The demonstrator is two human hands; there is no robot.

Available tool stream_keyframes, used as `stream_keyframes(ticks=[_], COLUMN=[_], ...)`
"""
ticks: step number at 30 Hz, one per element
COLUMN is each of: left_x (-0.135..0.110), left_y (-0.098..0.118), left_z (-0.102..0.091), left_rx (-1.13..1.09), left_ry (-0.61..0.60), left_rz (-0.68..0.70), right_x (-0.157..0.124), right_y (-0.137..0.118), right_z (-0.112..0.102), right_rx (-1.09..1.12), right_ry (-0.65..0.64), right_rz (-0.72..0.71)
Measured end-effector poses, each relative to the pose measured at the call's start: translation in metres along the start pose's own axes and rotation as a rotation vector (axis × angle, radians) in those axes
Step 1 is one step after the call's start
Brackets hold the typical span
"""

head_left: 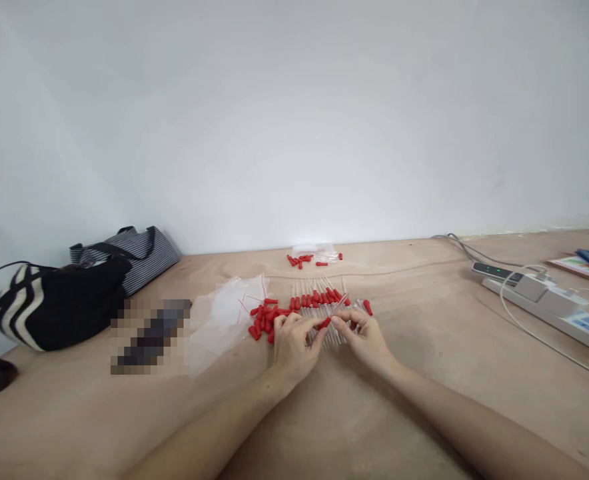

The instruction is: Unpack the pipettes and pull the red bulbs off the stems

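My left hand (294,343) pinches a red rubber bulb (325,323) between thumb and forefinger. Right beside it, my right hand (367,339) is closed on a thin clear dropper tube (341,304), which slants up and away from the bulb. The bulb and the tube's lower end meet at the fingertips; how far one sits in the other is hidden. Beyond both hands lies a row of droppers (310,300) with red bulbs on clear tubes. More clear tubes show beneath the fingers. A heap of loose red bulbs (259,323) lies left of my left hand.
Clear plastic bags (219,315) lie left of the heap. Farther back are several red bulbs (299,260) near another bag (312,249). A black bag (82,303) and a striped bag (149,263) stand left; a power strip (554,308) with cables lies right.
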State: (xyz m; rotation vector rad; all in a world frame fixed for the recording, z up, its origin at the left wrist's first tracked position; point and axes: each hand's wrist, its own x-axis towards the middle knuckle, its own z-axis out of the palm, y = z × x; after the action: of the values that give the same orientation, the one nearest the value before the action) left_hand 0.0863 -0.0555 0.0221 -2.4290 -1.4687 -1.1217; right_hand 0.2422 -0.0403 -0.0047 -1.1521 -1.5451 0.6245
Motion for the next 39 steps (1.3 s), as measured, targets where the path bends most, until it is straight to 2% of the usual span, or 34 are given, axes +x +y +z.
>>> stream_keyframes(ticks=[3, 5, 8, 10, 12, 16, 19, 34, 37, 39], left_x=[-0.003, -0.006, -0.009, -0.01, -0.009, -0.008, -0.008, -0.011, -0.01, -0.009], left_y=[-0.011, -0.018, -0.024, -0.025, -0.025, -0.021, -0.018, -0.022, -0.029, -0.033], left_z=[-0.005, -0.008, -0.007, -0.006, -0.004, -0.003, -0.002, 0.002, -0.001, -0.004], left_rx=[0.091, 0.147, 0.211, 0.243, 0.258, 0.249, 0.228, 0.252, 0.238, 0.22], left_ry=[0.054, 0.075, 0.071, 0.066, 0.061, 0.067, 0.065, 0.185, 0.204, 0.203], left_rz=[0.089, 0.171, 0.253, 0.275, 0.284, 0.306, 0.32, 0.396, 0.347, 0.291], right_x=[0.001, 0.0, -0.004, -0.006, -0.007, -0.007, -0.007, -0.011, -0.01, -0.008], right_y=[-0.001, -0.002, -0.003, -0.003, -0.002, 0.001, 0.005, 0.006, 0.011, 0.014], right_z=[-0.018, -0.028, -0.034, -0.03, -0.024, -0.01, -0.005, -0.011, -0.02, -0.026], right_rx=[-0.283, -0.482, -0.673, -0.714, -0.739, -0.789, -0.817, -0.874, -0.886, -0.885], right_ry=[0.224, 0.248, 0.014, -0.115, -0.118, 0.023, 0.062, -0.047, -0.065, -0.066], right_rz=[-0.204, -0.379, -0.642, -0.743, -0.767, -0.785, -0.825, -0.863, -0.833, -0.76])
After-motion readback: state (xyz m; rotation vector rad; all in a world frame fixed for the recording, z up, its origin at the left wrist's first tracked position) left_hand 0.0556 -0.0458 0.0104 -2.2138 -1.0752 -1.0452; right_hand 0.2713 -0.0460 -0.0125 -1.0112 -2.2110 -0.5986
